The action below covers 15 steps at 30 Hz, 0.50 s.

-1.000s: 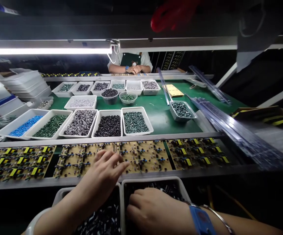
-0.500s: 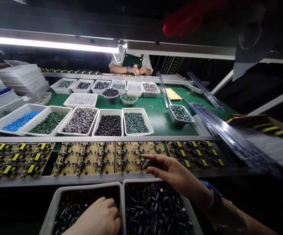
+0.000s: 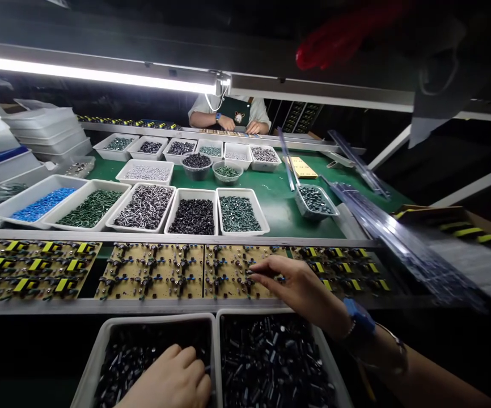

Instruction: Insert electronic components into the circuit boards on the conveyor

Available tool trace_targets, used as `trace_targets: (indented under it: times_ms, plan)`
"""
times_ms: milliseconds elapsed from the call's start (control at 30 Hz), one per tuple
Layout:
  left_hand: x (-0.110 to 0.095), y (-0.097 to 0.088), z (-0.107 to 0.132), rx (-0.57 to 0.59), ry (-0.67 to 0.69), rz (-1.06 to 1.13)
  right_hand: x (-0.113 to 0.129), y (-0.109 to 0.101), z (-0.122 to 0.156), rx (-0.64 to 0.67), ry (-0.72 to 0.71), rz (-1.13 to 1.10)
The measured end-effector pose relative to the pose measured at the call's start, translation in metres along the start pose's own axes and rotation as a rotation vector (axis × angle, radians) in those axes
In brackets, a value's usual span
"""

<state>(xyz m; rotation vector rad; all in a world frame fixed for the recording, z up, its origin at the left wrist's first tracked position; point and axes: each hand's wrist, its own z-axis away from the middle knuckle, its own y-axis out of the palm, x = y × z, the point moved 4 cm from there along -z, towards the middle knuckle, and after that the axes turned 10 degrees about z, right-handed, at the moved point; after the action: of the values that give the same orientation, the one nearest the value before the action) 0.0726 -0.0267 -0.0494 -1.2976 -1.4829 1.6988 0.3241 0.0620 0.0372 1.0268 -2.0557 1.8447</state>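
Note:
My right hand (image 3: 299,283) reaches over a tan circuit board (image 3: 224,256) on the rail. Thumb and index finger pinch what looks like a small dark capacitor, mostly hidden by the fingertips, at the board's surface. Black parts, small blue parts and green ones stand in rows on this board. My left hand (image 3: 171,379) lies in the left white bin (image 3: 154,322), fingers curled down among black cylindrical capacitors (image 3: 120,365); its fingertips are hidden. Beside it, the right white bin (image 3: 322,348) holds larger-looking black capacitors (image 3: 271,362), below my right wrist.
Circuit boards with yellow parts (image 3: 28,266) sit on the metal rail (image 3: 143,306). Beyond it, white trays of components (image 3: 241,212) cover part of the green table (image 3: 283,212). Clear plastic tubes (image 3: 381,226) lie at right. A co-worker (image 3: 232,116) works opposite under the lamp.
My right hand has brought its fingertips closer together at the board, where they stood further apart before. My left hand stays in the left bin. The co-worker's hands have moved apart.

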Motion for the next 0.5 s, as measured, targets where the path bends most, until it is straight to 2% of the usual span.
trace_targets:
  times_ms: [133,333,400,500]
  plan:
    - [0.0,0.005,0.004,0.023,-0.029,0.002,0.005,0.0,-0.012,0.01,-0.193,0.145]
    - [-0.002,-0.004,0.003,-0.098,0.0,-0.035,0.006,0.004,-0.021,0.079,-0.302,0.363]
    - [-0.002,-0.009,0.002,-0.084,-0.001,-0.036,0.007,0.004,-0.023,0.127,-0.325,0.396]
    - [-0.002,-0.016,0.001,0.005,-0.021,-0.022,0.011,0.001,-0.027,0.213,-0.352,0.455]
